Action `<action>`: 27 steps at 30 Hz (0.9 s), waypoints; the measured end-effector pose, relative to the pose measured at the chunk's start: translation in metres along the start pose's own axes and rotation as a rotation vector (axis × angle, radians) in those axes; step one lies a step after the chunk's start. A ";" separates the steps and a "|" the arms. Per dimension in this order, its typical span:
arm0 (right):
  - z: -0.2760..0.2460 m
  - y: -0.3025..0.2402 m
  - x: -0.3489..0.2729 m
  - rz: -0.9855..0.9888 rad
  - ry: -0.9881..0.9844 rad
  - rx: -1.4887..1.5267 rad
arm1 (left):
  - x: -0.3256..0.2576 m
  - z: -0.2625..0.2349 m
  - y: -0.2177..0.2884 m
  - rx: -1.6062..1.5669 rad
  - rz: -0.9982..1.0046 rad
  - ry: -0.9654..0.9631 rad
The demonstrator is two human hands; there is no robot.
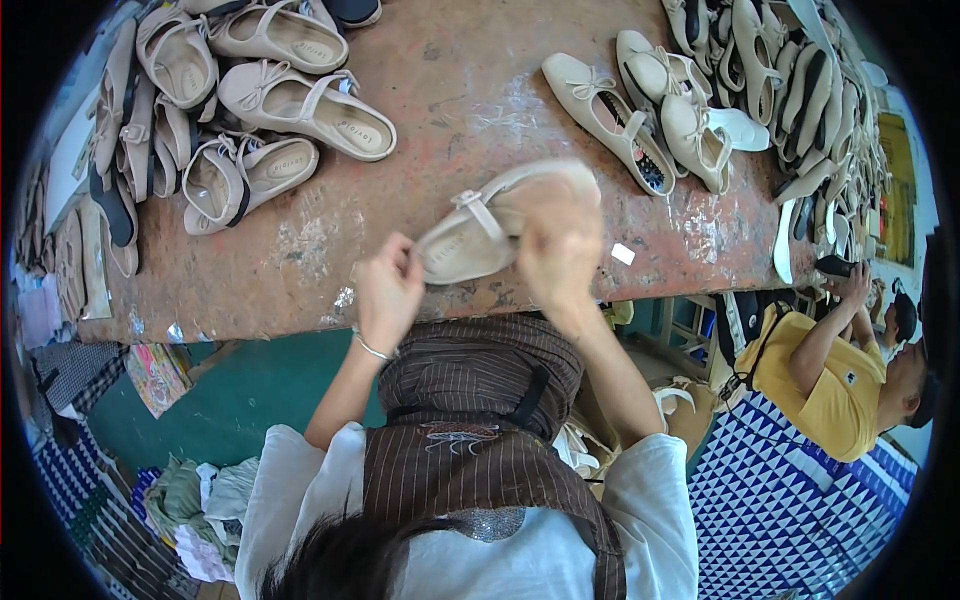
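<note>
A beige strapped flat shoe [466, 249] is held over the front of the worktable, its heel towards the left and its toe towards the right. My right hand [556, 250] is closed on the toe half, blurred by motion. At the heel edge, my left hand [389, 292] has its fingers pinched together against the rim; any small thing between them is hidden. The strap [484, 216] crosses the shoe's opening.
Beige shoes [310, 112] are heaped at the left of the worn brown worktable [450, 75]. More shoes [610, 120] lie at the right, beside a larger pile [800, 90]. A small white tag [623, 254] lies near the front edge. A person in yellow [815, 385] works at the right.
</note>
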State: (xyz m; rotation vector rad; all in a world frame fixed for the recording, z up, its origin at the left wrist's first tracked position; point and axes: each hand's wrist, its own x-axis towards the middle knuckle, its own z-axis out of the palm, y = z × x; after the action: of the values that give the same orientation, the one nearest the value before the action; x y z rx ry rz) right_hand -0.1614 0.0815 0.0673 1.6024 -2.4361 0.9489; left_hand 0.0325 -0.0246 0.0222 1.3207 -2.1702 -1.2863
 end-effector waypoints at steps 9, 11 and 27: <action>-0.026 -0.006 0.001 0.235 -0.142 0.283 | -0.057 0.051 0.058 0.403 0.642 -0.161; -0.019 -0.017 -0.036 0.099 -0.227 0.165 | -0.060 0.064 0.046 0.604 0.578 -0.362; 0.033 -0.019 -0.050 0.118 -0.249 0.071 | -0.058 0.081 0.024 0.630 0.651 -0.246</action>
State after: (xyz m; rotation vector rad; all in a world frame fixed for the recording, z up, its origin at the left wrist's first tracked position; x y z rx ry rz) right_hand -0.1142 0.0993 0.0296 1.7099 -2.7178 0.9114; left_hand -0.0006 0.0713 0.0070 0.5025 -2.9663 -0.5444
